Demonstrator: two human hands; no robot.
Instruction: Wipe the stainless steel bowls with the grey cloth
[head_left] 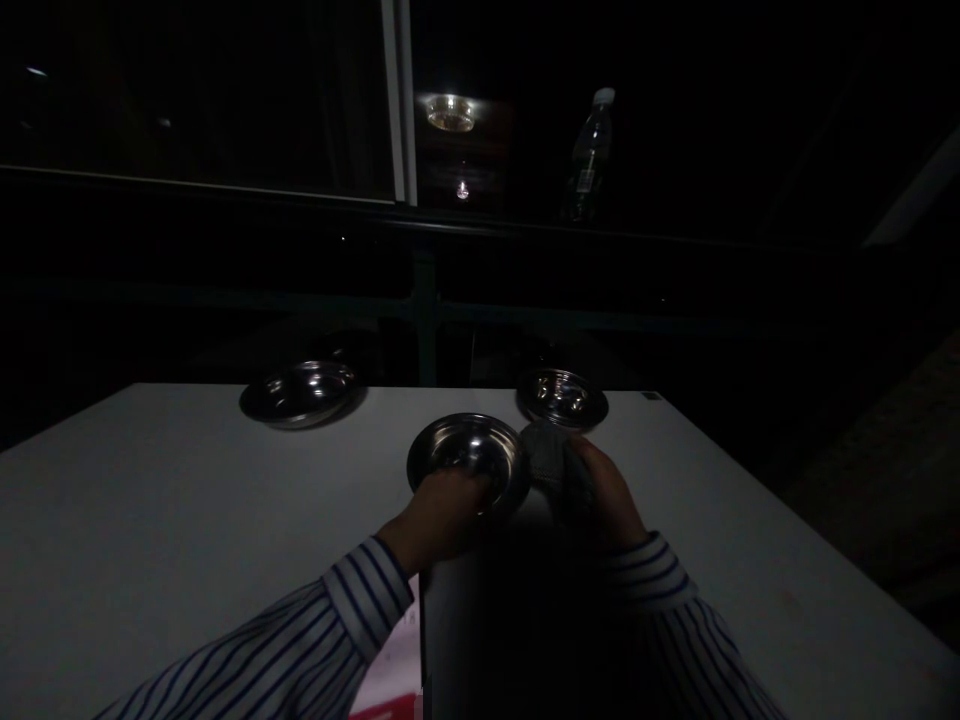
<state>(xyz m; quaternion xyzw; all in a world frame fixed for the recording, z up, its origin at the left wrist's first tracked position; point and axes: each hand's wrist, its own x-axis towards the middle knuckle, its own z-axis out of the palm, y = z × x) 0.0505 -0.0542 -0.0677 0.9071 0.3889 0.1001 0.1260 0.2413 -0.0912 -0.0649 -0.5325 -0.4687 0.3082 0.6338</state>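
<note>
A shiny stainless steel bowl point(457, 432) is in the middle, over the white table. My left hand point(442, 510) grips its near rim, fingers reaching inside; the fingertips are lost in shadow. Just right of the bowl, my right hand point(606, 490) is closed around a dark grey cloth point(546, 450). The cloth's left edge comes up against the bowl's right rim, though I cannot tell whether they touch. Two more metal bowls stand along the far edge: a wide, shallow one point(300, 395) at left and a smaller one point(562, 398) behind the cloth.
The white table point(187, 520) fills the lower view, with a dark shadow at its near middle. A pink and red sheet point(390, 660) lies by my left sleeve. A clear bottle point(591, 155) with a white cap stands beyond the table, before a dark window. Lighting is dim.
</note>
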